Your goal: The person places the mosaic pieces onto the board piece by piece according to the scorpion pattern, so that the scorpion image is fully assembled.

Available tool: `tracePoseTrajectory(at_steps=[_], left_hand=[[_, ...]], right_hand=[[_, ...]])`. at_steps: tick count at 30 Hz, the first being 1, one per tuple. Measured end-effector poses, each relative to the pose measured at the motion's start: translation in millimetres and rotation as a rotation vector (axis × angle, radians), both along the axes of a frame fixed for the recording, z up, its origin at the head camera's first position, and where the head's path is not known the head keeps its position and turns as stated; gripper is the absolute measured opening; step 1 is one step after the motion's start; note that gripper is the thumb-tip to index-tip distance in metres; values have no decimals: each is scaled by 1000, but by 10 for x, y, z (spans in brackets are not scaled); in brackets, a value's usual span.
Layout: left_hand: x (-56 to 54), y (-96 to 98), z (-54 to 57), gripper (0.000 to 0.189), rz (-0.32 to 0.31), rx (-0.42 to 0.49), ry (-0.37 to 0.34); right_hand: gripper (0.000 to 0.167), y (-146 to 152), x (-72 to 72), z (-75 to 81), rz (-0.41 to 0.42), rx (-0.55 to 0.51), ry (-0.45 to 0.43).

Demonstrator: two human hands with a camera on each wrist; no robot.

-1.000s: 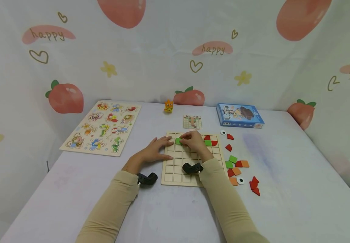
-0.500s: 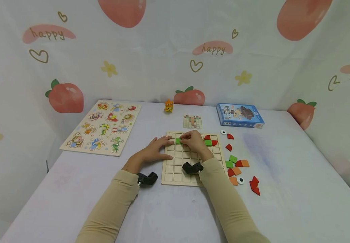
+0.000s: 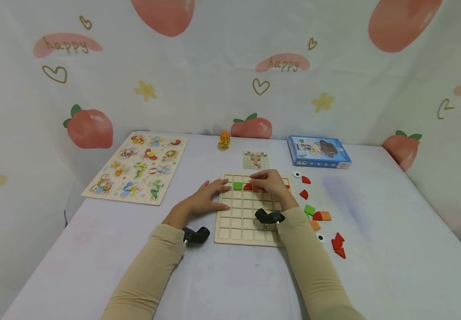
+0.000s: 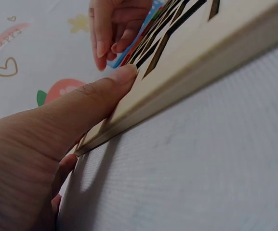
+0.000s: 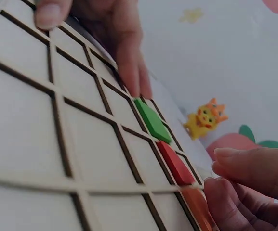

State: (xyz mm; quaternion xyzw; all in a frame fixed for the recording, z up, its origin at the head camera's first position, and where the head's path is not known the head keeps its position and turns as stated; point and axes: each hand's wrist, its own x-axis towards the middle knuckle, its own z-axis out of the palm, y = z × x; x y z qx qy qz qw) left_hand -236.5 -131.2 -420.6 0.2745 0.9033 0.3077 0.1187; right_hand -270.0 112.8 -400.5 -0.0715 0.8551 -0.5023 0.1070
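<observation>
Two full printings of the word "happy" can be read on the backdrop behind the grid board; a third, far to the right, shows only in part. The table supports the grid board. Insect board: left of the grid board, with animal pictures. Blue box: behind and right of the grid board; its characters are too small to read.

Left hand: fingers spread, resting on the grid board's left edge, gripping nothing. Right hand: fingers curled, tips close together at the grid board's far rows; whether they hold anything cannot be told.

Patterned card: just behind the grid board. Orange toy figure: farther behind. Green square, red piece and orange piece: side by side in one grid board row, the orange piece at the right fingertips. Loose red pieces and eye discs: right of the grid board.
</observation>
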Motion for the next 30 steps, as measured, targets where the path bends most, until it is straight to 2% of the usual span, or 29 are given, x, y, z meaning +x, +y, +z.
tracePoseTrajectory(at_steps=[9, 19, 30], left_hand=[[4, 13, 0, 66, -5, 6, -4], [19, 4, -19, 68, 1, -13, -18], [8, 7, -13, 68, 13, -10, -12]], right_hand=[[38, 333, -21, 20, -39, -56, -55], [43, 637, -34, -12, -105, -115, -58], [46, 877, -84, 0, -291, -143, -90]])
